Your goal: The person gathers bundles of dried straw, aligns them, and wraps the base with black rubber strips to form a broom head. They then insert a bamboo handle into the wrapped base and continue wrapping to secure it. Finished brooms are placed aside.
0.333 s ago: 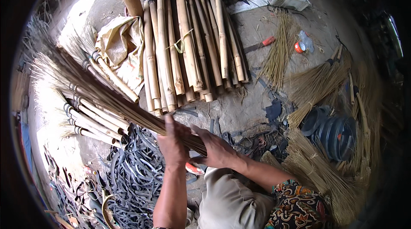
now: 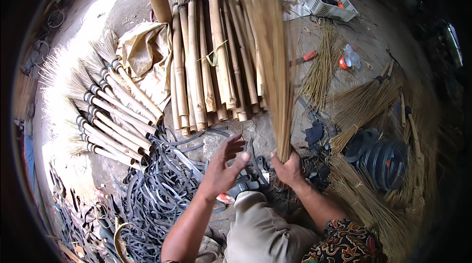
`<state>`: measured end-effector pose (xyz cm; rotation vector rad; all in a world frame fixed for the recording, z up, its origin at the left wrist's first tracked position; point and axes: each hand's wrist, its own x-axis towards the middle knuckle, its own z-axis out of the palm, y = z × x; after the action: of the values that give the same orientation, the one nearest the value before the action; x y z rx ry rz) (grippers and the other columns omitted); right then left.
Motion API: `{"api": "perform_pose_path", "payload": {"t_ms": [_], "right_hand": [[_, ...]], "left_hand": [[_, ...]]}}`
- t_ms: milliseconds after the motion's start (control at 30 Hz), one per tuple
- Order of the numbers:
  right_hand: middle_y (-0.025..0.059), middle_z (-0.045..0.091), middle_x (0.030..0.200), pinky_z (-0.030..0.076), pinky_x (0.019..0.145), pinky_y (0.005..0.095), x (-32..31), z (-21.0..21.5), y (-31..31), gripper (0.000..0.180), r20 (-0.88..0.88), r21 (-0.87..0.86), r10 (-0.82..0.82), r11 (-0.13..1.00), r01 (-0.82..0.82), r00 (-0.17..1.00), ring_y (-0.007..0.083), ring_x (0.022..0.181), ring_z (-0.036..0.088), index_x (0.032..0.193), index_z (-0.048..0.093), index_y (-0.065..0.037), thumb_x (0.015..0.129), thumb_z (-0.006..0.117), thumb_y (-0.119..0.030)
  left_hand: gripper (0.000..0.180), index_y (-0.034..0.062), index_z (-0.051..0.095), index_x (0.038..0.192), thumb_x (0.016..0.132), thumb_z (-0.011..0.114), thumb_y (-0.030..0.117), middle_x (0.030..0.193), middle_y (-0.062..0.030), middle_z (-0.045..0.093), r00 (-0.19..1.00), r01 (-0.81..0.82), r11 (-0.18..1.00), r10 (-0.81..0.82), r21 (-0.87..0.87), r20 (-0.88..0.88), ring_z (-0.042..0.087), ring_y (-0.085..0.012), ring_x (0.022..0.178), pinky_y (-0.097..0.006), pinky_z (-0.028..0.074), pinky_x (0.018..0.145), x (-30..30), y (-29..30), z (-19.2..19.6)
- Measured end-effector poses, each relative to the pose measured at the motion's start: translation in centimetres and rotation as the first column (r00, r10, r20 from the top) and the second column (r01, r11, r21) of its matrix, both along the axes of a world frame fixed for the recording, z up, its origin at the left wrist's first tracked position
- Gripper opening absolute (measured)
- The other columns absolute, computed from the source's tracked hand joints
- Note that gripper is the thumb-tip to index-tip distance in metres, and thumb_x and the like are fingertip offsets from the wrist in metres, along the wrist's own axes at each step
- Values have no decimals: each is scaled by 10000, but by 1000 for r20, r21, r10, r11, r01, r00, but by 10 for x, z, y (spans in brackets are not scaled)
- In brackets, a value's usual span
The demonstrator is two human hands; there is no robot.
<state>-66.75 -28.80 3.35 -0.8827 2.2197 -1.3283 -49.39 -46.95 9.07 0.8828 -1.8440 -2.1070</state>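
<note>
The right hand is squeezing a bundle of sticks, holding it straight up over the ground. The left hand is open, holding nothing, just beside it. Bamboo poles are lying behind.

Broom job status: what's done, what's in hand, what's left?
Done: finished brooms lie in a row at left. In hand: right hand grips an upright bundle of stalks at its base; left hand is open beside it. Left: bare bamboo handles, loose stalk piles and black strips lie unused.
</note>
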Motion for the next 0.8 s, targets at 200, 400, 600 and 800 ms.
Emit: {"api": "perform_pose_path", "payload": {"t_ms": [200,400,600,800], "right_hand": [[282,726,1055,556,884,497,-112,-84,81,351,-169,493,-403,756,431,900,445,1005,719,1105,652,73,863,728,-169],[338,706,1176,555,981,480,-164,-154,131,401,-150,778,-296,553,298,943,455,1157,696,1170,645,97,822,692,-97],[330,345,1661,306,1278,476,-142,-139,119,1070,-153,858,-327,425,290,933,432,1555,351,1630,298,47,844,865,-405],[239,145,1759,175,1316,510,-105,-99,92,1073,-287,631,-190,700,335,939,426,1622,145,1687,181,3,945,719,-555]], "left_hand": [[664,-17,637,1365,1050,616,568,1202,-219,757,876,240,934,-91,-265,474,746,-323,1113,-400,563,993,127,-45,22],[586,-16,670,1293,1078,592,523,1042,-164,763,788,89,908,188,-410,587,735,-257,957,-383,564,881,282,-51,75],[511,9,609,1348,1142,494,462,1087,-137,747,717,-369,842,527,-393,456,710,-189,922,-319,553,822,444,4,96],[542,52,630,1333,1124,493,533,984,-64,740,317,-820,470,849,-328,424,697,-129,761,-256,508,640,570,146,54]]}}
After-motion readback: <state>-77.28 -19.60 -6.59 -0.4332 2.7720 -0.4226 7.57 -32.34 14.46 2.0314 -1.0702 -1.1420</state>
